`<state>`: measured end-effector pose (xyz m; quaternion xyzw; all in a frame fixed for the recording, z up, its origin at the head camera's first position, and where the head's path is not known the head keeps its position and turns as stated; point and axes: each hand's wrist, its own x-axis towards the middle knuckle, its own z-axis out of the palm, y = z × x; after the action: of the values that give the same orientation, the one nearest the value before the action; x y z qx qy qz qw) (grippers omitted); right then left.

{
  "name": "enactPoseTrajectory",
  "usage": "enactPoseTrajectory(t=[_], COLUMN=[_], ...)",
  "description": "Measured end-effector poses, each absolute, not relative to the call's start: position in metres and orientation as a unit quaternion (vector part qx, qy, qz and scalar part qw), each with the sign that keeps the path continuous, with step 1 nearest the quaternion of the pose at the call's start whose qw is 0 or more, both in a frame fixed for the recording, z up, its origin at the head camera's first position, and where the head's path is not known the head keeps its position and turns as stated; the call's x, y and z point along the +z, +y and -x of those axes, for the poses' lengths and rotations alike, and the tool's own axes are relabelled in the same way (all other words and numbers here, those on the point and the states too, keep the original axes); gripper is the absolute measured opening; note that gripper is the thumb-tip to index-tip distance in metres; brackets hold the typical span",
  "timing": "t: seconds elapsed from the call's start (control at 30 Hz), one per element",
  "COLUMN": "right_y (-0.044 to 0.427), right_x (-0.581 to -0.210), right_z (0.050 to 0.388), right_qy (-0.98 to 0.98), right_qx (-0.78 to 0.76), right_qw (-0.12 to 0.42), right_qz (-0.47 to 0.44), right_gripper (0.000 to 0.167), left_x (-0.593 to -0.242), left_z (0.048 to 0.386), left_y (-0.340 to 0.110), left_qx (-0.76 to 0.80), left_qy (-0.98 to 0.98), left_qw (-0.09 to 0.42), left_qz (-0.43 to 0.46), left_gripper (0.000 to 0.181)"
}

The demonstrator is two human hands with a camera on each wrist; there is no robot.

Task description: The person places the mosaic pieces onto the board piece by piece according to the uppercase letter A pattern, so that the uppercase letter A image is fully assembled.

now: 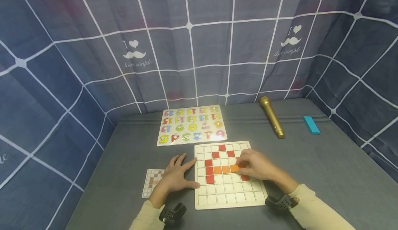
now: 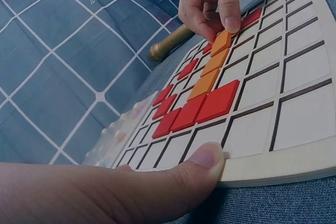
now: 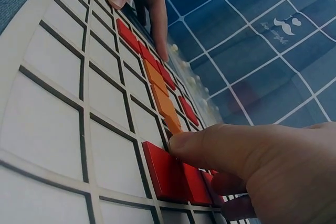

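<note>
A square wooden grid board [image 1: 217,199] bears several red tiles [image 1: 210,179] and a row of orange tiles [image 1: 217,170]. My right hand [image 1: 256,165] pinches the row's rightmost orange tile [image 2: 221,43] between thumb and finger; it sits slightly tilted at its cell. Part of the red column on the right is hidden under that hand. With fingers spread, my left hand [image 1: 175,177] touches the board's left edge, its thumb [image 2: 207,161] on the rim. Beneath the left hand lies a small pattern card [image 1: 149,185], partly covered.
Behind the grid board lies a number puzzle board [image 1: 192,124] with colourful numerals. A gold microphone [image 1: 272,117] and a blue block [image 1: 311,125] are at the back right. Checked blue curtain [image 1: 211,50] encloses the grey tabletop [image 1: 124,147] at the back and sides.
</note>
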<state>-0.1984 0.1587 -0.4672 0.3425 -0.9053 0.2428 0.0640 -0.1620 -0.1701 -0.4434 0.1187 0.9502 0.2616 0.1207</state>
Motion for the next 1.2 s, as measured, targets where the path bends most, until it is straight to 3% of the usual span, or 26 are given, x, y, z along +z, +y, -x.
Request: enactPoseTrajectory(t=[1.2], right_y=[0.1555], right_x=[-0.4618], right_z=[0.1921], right_qy=[-0.922], right_qx=[0.216], right_qw=[0.057], right_qz=[-0.315], right_gripper=[0.021], left_x=[-0.4462], left_z=[0.1609], left_y=[-0.1691], left_qx=[0.266], left_qy=[0.952], left_qw=[0.106], left_qz=[-0.113], left_gripper=[0.093])
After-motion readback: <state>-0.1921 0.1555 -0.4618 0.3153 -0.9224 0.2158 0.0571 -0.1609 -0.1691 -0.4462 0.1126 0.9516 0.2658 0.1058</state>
